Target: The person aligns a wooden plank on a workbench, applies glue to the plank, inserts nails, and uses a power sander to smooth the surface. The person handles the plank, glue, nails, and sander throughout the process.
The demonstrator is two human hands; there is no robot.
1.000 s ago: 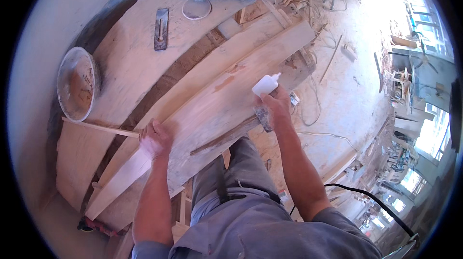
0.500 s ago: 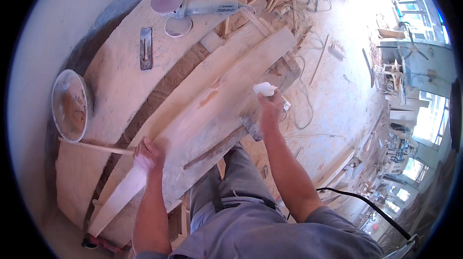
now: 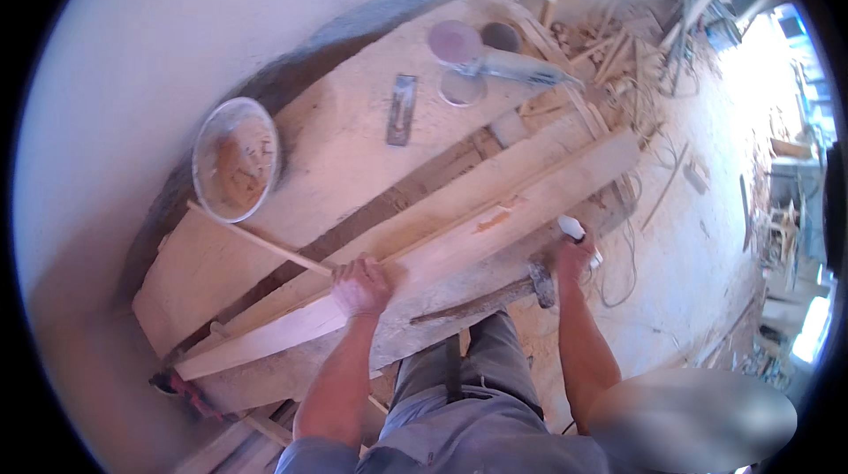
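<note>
**Two hands at a long plank on a workbench**

The workbench fills the middle of the view and serves as landmark. Across its near edge lies 1 long plank, long axis running from the bench's lower-left corner up to its right end. The left hand presses flat on the plank near its midpoint, fingers curled over the near edge; this hand is the nearer to the plank. The right hand hangs just off the bench's near-right edge, closed around a small white bottle. A hammer lies on the bench's near side, between the 2 hands. At the bench's far-left edge sits a round bowl; a thin stick runs from it toward the left hand. A power sander rests at the far-right end.
</note>
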